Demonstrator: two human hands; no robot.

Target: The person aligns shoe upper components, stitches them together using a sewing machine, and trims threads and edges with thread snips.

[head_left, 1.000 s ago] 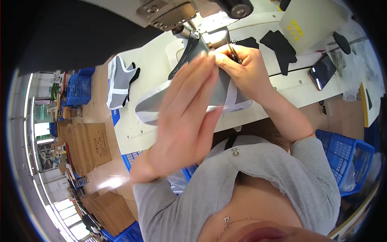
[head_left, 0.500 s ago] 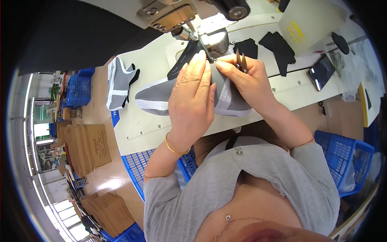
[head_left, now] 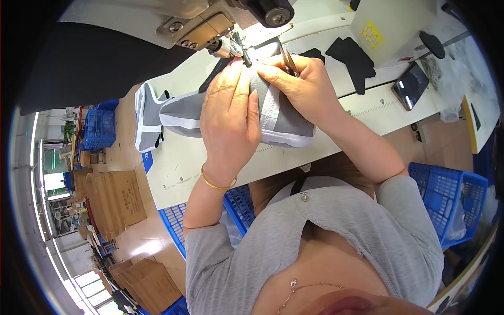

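Note:
A grey fabric piece with white bands (head_left: 181, 109) lies under the sewing machine's presser foot area (head_left: 236, 48), its black strip (head_left: 211, 76) running beside the foot. My left hand (head_left: 228, 118) rests flat on the fabric, fingers stretched toward the needle. To its right, my right hand (head_left: 310, 89) pinches the fabric edge between thumb and index finger. Tucked in that same hand is a pair of thread snips (head_left: 289, 63), blades pointing up and away. The needle tip itself is hard to make out among the metal parts and glare.
Another grey and white fabric piece (head_left: 149, 119) lies at the table's left end. Black fabric pieces (head_left: 353, 60) and a phone (head_left: 410, 86) lie to the right. Blue baskets (head_left: 446, 197) stand below the table edge, and cardboard boxes (head_left: 115, 202) are on the floor at left.
The whole view has shifted slightly. Both hands and the fabric have moved further toward the needle, and my left fingertips now lie right beside the presser foot.

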